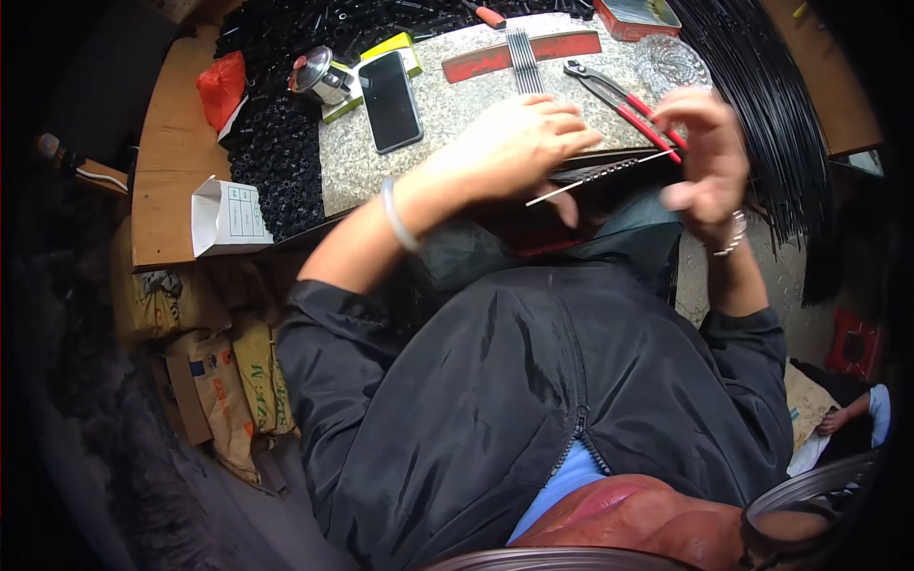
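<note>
My left hand point(538, 143) reaches over the front edge of the table, fingers stretched out and thumb apart below. To its right, my right hand point(706, 157) is raised, blurred, with fingers curved and thumb apart. A thin silver rod point(602, 175) with a row of small black pieces along its middle slants between the hands. Its left end passes by my left thumb and its right end comes near my right fingers; what supports it I cannot tell. Pliers with red handles point(628, 98) lie just beyond. Several silver rods point(523, 59) rest across a red bar point(471, 67).
A phone point(390, 103), a metal canister point(324, 78) and a glass ashtray point(672, 65) stand on the speckled board. Small black parts point(286, 167) are heaped left, beside a white box point(228, 217). Long black strands point(781, 124) hang over the right edge. Sacks point(224, 390) stand below left.
</note>
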The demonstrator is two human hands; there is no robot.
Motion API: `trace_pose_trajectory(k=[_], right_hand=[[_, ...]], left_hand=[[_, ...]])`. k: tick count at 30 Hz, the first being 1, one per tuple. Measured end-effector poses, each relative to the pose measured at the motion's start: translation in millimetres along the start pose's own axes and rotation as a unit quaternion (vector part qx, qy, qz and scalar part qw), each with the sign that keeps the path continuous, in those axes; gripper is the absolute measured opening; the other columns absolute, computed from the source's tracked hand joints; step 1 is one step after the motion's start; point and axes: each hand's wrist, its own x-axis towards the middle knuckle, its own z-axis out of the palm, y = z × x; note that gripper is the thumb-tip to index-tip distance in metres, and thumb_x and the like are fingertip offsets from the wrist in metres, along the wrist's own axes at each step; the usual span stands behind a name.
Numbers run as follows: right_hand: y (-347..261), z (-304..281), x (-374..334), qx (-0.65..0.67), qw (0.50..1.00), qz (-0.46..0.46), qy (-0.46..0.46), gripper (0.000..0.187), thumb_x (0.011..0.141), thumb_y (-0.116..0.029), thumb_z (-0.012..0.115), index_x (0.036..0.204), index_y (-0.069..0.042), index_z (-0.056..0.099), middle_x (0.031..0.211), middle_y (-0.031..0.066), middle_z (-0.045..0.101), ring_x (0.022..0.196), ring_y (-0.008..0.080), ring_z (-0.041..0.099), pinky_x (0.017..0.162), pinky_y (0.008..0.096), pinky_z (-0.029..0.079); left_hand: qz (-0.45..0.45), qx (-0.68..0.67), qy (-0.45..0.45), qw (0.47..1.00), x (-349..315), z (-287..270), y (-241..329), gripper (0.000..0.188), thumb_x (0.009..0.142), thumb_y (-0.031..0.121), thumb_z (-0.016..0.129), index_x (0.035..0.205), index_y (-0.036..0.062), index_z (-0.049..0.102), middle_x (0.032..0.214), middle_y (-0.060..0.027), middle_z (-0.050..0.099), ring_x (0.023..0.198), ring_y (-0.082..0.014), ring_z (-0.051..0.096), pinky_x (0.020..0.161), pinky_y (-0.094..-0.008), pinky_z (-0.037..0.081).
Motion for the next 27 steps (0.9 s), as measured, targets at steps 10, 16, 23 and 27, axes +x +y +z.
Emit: trace_pose_trajectory(k=[10,16,23,27], right_hand=[[33.9,112.3,-65.7,0.099,0.962,0.219,0.132,0.017,0.077,-0.001,0.068,0.079,-0.004,0.051,0.075,0.0023,0.055,0.072,0.0087,0.053,0.069,0.0244,0.045],[-12.5,22.7,-65.4,0.291,0.865,0.056,0.405,0.04,0.094,-0.041,0.036,0.068,-0.011,0.038,0.061,-0.0003,0.032,0.061,0.0151,0.037,0.08,0.0434,0.042],[-79.2,-12.0,-89.4,0.462,0.823,0.155,0.292,0.059,0.091,-0.049,0.034,0.114,0.003,0.045,0.117,0.0165,0.047,0.105,0.0273,0.048,0.101,0.0436,0.031],[-129.8,23.4,-103.8,0.292,0.922,0.235,-0.096,0.06,0.07,-0.014,0.075,0.12,0.004,0.047,0.118,0.017,0.054,0.113,0.0278,0.05,0.096,0.0378,0.037]], left_hand=[[-0.029,0.175,-0.043,0.983,0.6,69.4,-101.6,0.085,0.065,0.066,0.058,0.13,0.0146,0.038,0.145,-0.0126,0.022,0.135,-0.0342,0.014,0.108,-0.0543,0.009],[-0.155,0.055,0.069,0.984,6.8,96.8,4.3,0.091,0.066,0.063,0.061,0.128,0.0005,0.035,0.133,-0.0216,0.036,0.131,-0.0394,0.021,0.103,-0.0607,0.012],[-0.105,0.202,0.192,0.955,-16.8,59.8,90.8,0.009,0.073,0.008,0.047,0.064,0.0091,0.044,0.057,-0.0058,0.046,0.058,-0.0201,0.052,0.104,-0.0514,0.025],[-0.104,0.288,0.035,0.951,-33.3,-40.3,104.8,0.009,0.076,0.003,0.041,0.07,0.0057,0.048,0.053,-0.0101,0.051,0.055,-0.0267,0.057,0.103,-0.048,0.028]])
